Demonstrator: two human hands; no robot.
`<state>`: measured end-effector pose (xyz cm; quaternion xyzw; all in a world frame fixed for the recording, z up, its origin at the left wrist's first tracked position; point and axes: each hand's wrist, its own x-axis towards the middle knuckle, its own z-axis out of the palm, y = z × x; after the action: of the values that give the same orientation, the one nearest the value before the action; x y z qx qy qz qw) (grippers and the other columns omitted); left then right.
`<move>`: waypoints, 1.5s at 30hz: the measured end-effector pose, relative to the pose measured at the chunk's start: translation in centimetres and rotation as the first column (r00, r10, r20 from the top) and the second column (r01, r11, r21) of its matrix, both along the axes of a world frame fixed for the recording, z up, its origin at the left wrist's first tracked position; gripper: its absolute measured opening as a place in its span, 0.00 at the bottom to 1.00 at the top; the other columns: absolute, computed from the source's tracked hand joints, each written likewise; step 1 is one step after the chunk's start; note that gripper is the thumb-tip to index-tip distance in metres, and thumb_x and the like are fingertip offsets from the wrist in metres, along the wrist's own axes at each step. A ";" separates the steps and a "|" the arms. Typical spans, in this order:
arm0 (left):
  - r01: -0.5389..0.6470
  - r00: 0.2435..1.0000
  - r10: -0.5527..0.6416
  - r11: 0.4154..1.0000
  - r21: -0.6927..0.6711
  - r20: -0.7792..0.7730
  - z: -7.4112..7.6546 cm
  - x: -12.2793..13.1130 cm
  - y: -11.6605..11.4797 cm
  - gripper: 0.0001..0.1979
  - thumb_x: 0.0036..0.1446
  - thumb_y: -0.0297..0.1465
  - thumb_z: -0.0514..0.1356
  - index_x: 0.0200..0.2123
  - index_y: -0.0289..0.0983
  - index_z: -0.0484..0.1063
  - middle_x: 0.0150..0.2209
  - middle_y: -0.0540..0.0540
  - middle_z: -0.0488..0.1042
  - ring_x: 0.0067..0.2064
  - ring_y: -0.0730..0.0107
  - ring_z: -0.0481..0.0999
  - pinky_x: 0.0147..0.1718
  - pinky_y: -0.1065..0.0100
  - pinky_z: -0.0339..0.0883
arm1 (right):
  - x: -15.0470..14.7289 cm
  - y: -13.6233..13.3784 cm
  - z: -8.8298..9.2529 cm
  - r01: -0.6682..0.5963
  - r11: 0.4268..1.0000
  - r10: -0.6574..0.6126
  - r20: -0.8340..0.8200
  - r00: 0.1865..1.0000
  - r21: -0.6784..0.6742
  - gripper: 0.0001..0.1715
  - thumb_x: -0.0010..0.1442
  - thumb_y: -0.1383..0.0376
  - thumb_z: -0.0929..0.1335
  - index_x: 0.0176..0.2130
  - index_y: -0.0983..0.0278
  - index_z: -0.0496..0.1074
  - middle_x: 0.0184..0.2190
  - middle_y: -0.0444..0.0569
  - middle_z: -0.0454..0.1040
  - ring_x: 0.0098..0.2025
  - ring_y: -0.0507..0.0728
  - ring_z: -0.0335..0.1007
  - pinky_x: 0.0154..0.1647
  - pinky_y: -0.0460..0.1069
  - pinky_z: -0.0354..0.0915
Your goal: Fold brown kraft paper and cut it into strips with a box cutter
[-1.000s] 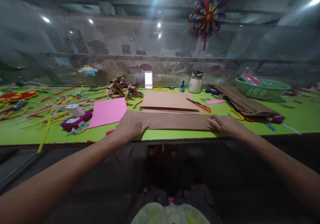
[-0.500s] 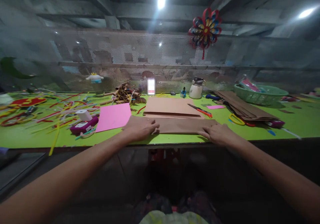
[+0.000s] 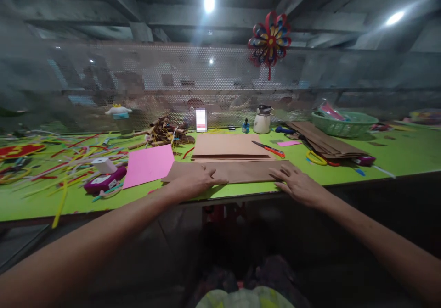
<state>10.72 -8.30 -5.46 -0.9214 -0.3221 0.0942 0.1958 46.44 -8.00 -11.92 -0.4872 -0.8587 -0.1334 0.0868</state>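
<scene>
A long folded strip of brown paper [image 3: 246, 171] lies along the front edge of the green table [image 3: 193, 196]. My left hand [image 3: 196, 182] rests on its left half, fingers stretched toward the right. On its right end lies my right hand [image 3: 294, 183], with the fingers spread over the paper. Just behind the strip sits a larger folded sheet of light brown paper [image 3: 227, 146]. An orange and black utility knife [image 3: 270, 149] lies across that sheet's right edge. A pink paper sheet [image 3: 149, 165] is to the left of the strip.
Purple tape measure [image 3: 105, 179], white block [image 3: 104, 165] and scattered pipe cleaners [image 3: 62, 175] lie left. A twig bundle [image 3: 165, 131], phone [image 3: 201, 120] and white jug [image 3: 262, 119] stand behind. Right are yellow-handled scissors [image 3: 316, 158], stacked brown paper [image 3: 327, 140] and a green basket [image 3: 344, 123].
My right hand's fingers have spread out on the paper, and my left fingers have straightened. The view has turned slightly to the right. The strip still lies at the table's edge.
</scene>
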 end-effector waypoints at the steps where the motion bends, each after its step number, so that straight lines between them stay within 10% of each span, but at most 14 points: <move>1: 0.007 1.000 -0.007 1.000 -0.004 -0.020 0.0 0.3 0.0 0.30 0.61 0.20 0.45 0.62 0.54 0.54 0.39 0.44 0.68 0.33 0.70 0.68 0.32 0.71 0.59 | 0.0 0.0 0.3 -0.030 0.999 0.030 -0.002 1.000 -0.017 0.27 0.67 0.54 0.56 0.62 0.56 0.57 0.58 0.54 0.64 0.60 0.64 0.56 0.51 0.59 0.60; 8: -0.004 0.997 0.004 1.000 -0.002 -0.077 -0.5 1.2 0.2 0.30 0.60 0.20 0.46 0.63 0.49 0.52 0.44 0.40 0.70 0.34 0.67 0.71 0.34 0.68 0.62 | -0.4 0.0 2.4 -0.035 0.994 0.037 0.021 0.999 -0.103 0.30 0.66 0.50 0.55 0.62 0.60 0.58 0.53 0.59 0.69 0.51 0.65 0.65 0.49 0.60 0.61; 19: 0.124 0.992 -0.120 0.983 0.136 -0.033 -2.1 0.0 0.7 0.26 0.62 0.27 0.51 0.62 0.46 0.53 0.44 0.38 0.71 0.40 0.60 0.73 0.37 0.63 0.67 | -12.9 -3.5 0.0 -0.268 0.963 0.267 -0.113 0.957 0.003 0.39 0.63 0.43 0.54 0.65 0.62 0.52 0.61 0.58 0.60 0.60 0.71 0.53 0.56 0.68 0.53; 35: -0.067 0.997 0.066 0.997 0.025 0.047 -2.1 0.5 0.0 0.27 0.58 0.24 0.52 0.60 0.49 0.57 0.44 0.38 0.70 0.40 0.56 0.73 0.36 0.60 0.68 | -13.3 -3.4 -1.2 -0.197 0.978 0.206 -0.192 0.959 0.067 0.39 0.63 0.43 0.54 0.63 0.63 0.56 0.59 0.55 0.63 0.59 0.70 0.54 0.58 0.67 0.52; 45: -0.285 0.925 0.291 0.957 -0.060 0.244 -3.7 4.7 -2.8 0.10 0.57 0.24 0.53 0.40 0.30 0.71 0.40 0.34 0.72 0.44 0.53 0.71 0.45 0.55 0.66 | -13.6 -3.5 -0.9 -0.203 0.977 0.213 -0.205 0.955 0.069 0.37 0.63 0.44 0.58 0.61 0.64 0.58 0.58 0.56 0.65 0.58 0.71 0.55 0.57 0.71 0.51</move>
<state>15.46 -11.06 -9.21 -0.8708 -0.4749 0.0086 0.1270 32.88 -11.45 -12.83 -0.4033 -0.8877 -0.0913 0.2026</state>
